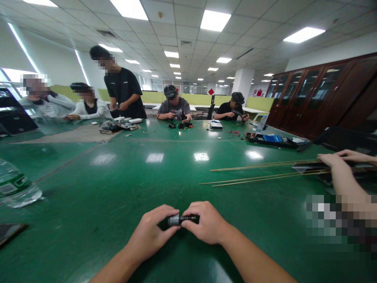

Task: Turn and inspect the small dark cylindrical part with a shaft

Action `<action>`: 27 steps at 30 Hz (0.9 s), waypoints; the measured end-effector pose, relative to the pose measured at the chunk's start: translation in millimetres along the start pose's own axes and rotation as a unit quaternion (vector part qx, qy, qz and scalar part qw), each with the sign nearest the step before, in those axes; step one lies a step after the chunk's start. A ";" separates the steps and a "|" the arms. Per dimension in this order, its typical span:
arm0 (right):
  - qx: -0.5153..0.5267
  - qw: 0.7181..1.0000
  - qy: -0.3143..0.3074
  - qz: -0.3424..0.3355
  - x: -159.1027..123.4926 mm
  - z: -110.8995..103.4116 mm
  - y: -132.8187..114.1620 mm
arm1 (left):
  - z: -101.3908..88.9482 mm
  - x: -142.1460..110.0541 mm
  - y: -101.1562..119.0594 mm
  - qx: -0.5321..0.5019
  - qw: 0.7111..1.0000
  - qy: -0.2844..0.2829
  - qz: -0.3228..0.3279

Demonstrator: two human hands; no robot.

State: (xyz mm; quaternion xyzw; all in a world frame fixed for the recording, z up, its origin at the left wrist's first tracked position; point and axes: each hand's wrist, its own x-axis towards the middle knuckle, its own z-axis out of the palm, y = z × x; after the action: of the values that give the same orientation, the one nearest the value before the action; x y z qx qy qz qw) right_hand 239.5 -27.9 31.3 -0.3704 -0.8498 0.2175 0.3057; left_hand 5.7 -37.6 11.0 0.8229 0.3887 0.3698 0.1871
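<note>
Low in the middle of the head view, my two hands meet over the green table. My left hand [151,232] is closed round a short silver-grey cylinder [173,220], thumb and fingers on opposite sides. A thin, dark ridged shaft [188,218] points right from the cylinder, in line with it. Thumb and fingers of my right hand [206,224] pinch this shaft close to where it meets the cylinder. The pair lies level just above the tabletop. What kind of part it is, I cannot tell.
Long thin brass-coloured rods [250,168] lie at right, under a co-worker's hands [332,159]. A water bottle [17,184] lies at left, above a dark flat object [11,232]. Across the green table [132,177] several people handle tools and parts; a black tray [272,140] holds parts.
</note>
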 end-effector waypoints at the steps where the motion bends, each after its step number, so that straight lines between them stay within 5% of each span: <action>1: -0.001 1.000 -0.001 0.000 0.1 -0.1 0.3 | 0.2 -0.1 -0.1 0.001 1.000 0.000 0.000; 27: -0.020 1.000 -0.008 0.001 -0.6 -3.1 -1.9 | 0.2 -0.2 -1.4 0.001 1.000 0.005 0.005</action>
State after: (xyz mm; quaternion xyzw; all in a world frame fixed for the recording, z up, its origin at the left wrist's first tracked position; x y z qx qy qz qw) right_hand 240.9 -29.0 34.4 -0.3749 -0.8562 0.2041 0.2911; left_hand 5.0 -36.9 9.9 0.8230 0.3864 0.3743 0.1824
